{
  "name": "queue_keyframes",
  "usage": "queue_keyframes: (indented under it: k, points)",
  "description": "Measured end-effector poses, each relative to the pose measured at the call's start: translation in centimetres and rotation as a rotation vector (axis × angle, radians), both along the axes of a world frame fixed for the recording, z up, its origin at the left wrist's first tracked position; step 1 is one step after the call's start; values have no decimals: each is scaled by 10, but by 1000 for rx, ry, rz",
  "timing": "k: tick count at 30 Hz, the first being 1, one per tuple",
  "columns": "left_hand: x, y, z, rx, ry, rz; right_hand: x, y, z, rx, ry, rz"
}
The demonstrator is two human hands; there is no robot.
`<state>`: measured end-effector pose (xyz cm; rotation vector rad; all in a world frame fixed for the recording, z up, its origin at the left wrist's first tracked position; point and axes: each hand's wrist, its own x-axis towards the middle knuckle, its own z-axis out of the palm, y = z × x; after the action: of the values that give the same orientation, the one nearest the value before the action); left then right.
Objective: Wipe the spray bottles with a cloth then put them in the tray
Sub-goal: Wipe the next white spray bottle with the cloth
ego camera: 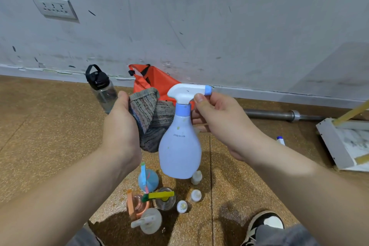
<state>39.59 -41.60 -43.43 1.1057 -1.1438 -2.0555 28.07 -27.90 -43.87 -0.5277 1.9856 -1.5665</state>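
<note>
A scuffed grey wall [199,16] meets a speckled brown floor [50,126]. At the right edge a white tray [329,142] lies on the floor, well apart from the hands.

The held spray bottle [179,146] is in the air at the centre, above a cluster of smaller bottles. It has a pale blue pear-shaped body with a printed date and a few yellowish spots, a deeper blue collar, and a white trigger head with a blue nozzle tip. It stands upright with its long axis vertical, and the nozzle points right.

The right hand [219,124] grips it at the neck, thumb in front just under the head, fingers curled behind. The left hand [119,126] holds a bunched striped cloth [151,118] at the bottle's left shoulder; whether they touch cannot be told.

An orange bag [157,80] and a clear water bottle [103,92] with a black lid sit by the wall.

Below stand a blue sprayer [148,180], a clear one with a yellow-green trigger [164,198], a pink one [137,205], a white one [148,220], and three small white bottles [195,195].
</note>
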Motion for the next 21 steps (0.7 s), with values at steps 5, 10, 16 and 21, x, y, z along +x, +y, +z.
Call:
queue_keyframes:
  k: [5, 10, 16, 21]
  points:
    - [0, -2, 21, -394, -7, -1, 0, -1, -4, 47, 34, -28]
    - [7, 5, -8, -1254, -145, -559, 9, -7, -7, 75, -2, 11]
    - [11, 16, -39, -1225, -293, -762, 10, -6, -6, 107, -154, -94]
    - [27, 32, -41, -1429, -253, -872, -12, 3, 2, 132, -52, -270]
